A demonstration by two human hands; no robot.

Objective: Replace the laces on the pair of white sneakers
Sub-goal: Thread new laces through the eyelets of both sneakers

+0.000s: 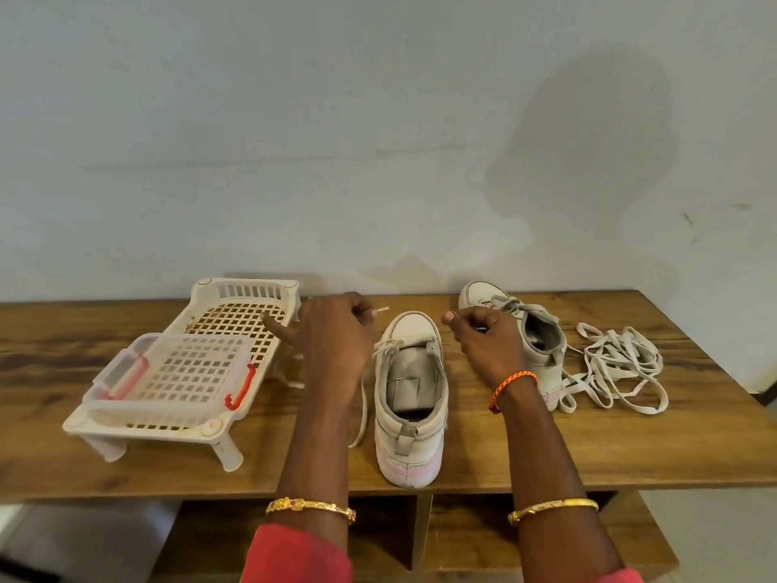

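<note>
A wooden bench point(126, 464) with a dark-grained top stands against a pale, stained wall point(294, 119). On its left portion sits a white plastic lattice rack point(235, 321) on short legs. A clear perforated container point(181, 372) with red clip handles rests on the rack's near end. Open shelf compartments point(424, 536) show beneath the benchtop.

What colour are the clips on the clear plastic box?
Red clips on the clear plastic box; the head view, the only one, shows them.
</note>
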